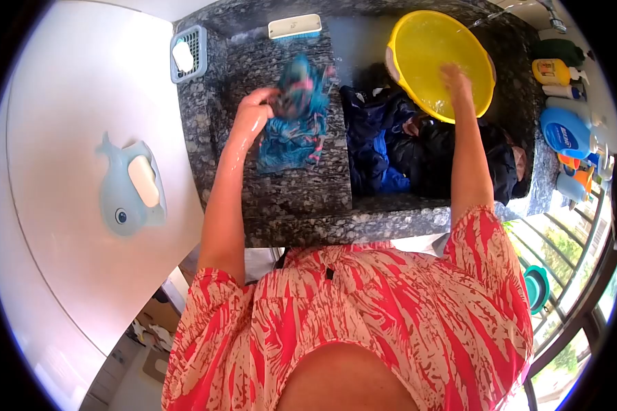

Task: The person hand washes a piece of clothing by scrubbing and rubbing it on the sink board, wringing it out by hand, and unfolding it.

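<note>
My left hand [254, 109], wet and with curled fingers, grips the edge of a wet blue patterned garment [293, 140]. The garment lies bunched on the ribbed stone washboard [274, 198], and its upper part is blurred. Over on the right, my right hand [456, 81] reaches into a yellow basin [409, 85] that holds water. Blur and water hide how its fingers are set. Dark clothes [425, 161], black and navy, lie heaped in the stone sink below the basin.
A scrubbing brush [294, 26] lies at the back edge. Soap rests in a grey dish [197, 68]; another bar sits in a whale-shaped holder [120, 192] on the white wall. Several bottles [564, 130] line the right ledge, near a tap [557, 22].
</note>
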{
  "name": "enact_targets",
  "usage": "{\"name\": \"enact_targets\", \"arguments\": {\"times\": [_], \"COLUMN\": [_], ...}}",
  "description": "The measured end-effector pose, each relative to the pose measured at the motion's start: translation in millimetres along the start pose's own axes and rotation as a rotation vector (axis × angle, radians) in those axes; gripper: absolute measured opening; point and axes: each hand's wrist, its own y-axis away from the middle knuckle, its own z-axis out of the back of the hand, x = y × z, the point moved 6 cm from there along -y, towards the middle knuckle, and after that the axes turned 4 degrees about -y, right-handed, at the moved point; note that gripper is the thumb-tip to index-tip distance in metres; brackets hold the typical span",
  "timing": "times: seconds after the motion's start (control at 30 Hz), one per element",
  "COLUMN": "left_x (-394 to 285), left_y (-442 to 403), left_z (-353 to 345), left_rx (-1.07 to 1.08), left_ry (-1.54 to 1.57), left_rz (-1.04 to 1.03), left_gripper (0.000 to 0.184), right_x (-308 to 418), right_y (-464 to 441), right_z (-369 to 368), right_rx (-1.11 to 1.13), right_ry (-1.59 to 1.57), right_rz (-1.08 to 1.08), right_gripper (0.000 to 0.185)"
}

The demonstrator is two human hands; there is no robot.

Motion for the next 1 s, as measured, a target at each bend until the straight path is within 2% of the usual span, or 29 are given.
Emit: {"name": "enact_targets", "arguments": {"times": [0.03, 0.1, 0.13, 0.17, 0.23, 0.3, 0.33, 0.37, 0.4, 0.43, 0.47, 0.5, 0.57, 0.63, 0.67, 0.73, 0.77, 0.83, 0.87, 0.9, 0.93, 1.0], "left_x": [14, 24, 40, 14, 12, 25, 54, 50, 45, 55, 42, 40, 26, 26, 23, 20, 1, 9, 15, 14, -1, 11], "left_y": [-5, -5, -20, -9, -19, -20, -25, -1, 21, 38, 71, 93, 104, 45, 11, -36, -26, -19, -5, 21, 50, 67], "left_z": [7, 10, 17, 18, 20, 5, -4, -16, -24, -27, -40, -53, -68, -58, -49, -33, -39, -43, -38, -43, -51, -63], "left_rx": [-0.012, -0.039, -0.003, -0.165, -0.398, -0.469, -0.367, -0.373, -0.495, -0.566, -0.671, -0.664, -0.624, -0.551, -0.627, -0.690, -0.726, -0.833, -0.655, -0.788, -0.790, -0.678], "left_ry": [-0.265, -0.787, -0.461, -0.446, -0.432, -0.718, -0.823, -0.764, -0.746, -0.497, -0.340, -0.490, -0.827, -0.995, -1.012, -0.980, -0.971, -0.883, -0.451, -0.276, -0.335, -0.557], "left_rz": [-0.072, -0.209, -0.027, 0.005, -0.016, 0.076, 0.209, 0.158, 0.032, -0.165, -0.326, -0.466, -0.517, -0.341, -0.386, -0.285, -0.280, -0.290, -0.088, -0.284, -0.430, -0.447], "left_gripper": [0.038, 0.036, 0.036, 0.033, 0.036, 0.046, 0.049, 0.051, 0.046, 0.038, 0.028, 0.022, 0.020, 0.016, 0.018, 0.022, 0.024, 0.027, 0.031, 0.032, 0.032, 0.029], "right_x": [-10, 35, 52, 60, 65, 23, 7, -5, -21, -29, -28, -28, -25, -30, -25, -6, 11, 9, 8, 7, -3, -12], "right_y": [-3, 75, 111, 143, 174, 151, 157, 169, 183, 203, 231, 255, 271, 215, 186, 150, 155, 168, 185, 207, 234, 248], "right_z": [-18, -106, -142, -176, -231, -285, -294, -296, -289, -281, -267, -250, -242, -273, -290, -315, -304, -292, -277, -261, -251, -248], "right_rx": [0.201, 0.897, 0.953, 1.008, 1.006, 0.776, 0.548, 0.296, 0.253, 0.206, 0.262, 0.325, 0.287, 0.121, 0.059, -0.040, -0.027, -0.016, 0.098, 0.204, 0.187, 0.215], "right_ry": [-0.187, -0.403, -0.217, -0.034, 0.267, 0.374, 0.651, 0.915, 0.814, 0.716, 0.555, 0.397, 0.637, 0.759, 0.730, 0.794, 0.830, 0.681, 0.437, 0.193, 0.223, 0.389], "right_rz": [-0.070, -0.061, -0.098, -0.126, 0.067, 0.379, 0.616, 0.845, 0.863, 0.874, 0.886, 0.889, 1.055, 1.029, 1.024, 1.086, 1.064, 1.014, 0.920, 0.827, 0.896, 0.961], "right_gripper": [0.040, 0.043, 0.044, 0.045, 0.046, 0.042, 0.039, 0.036, 0.034, 0.032, 0.031, 0.029, 0.022, 0.024, 0.027, 0.031, 0.031, 0.028, 0.027, 0.025, 0.025, 0.026]}}
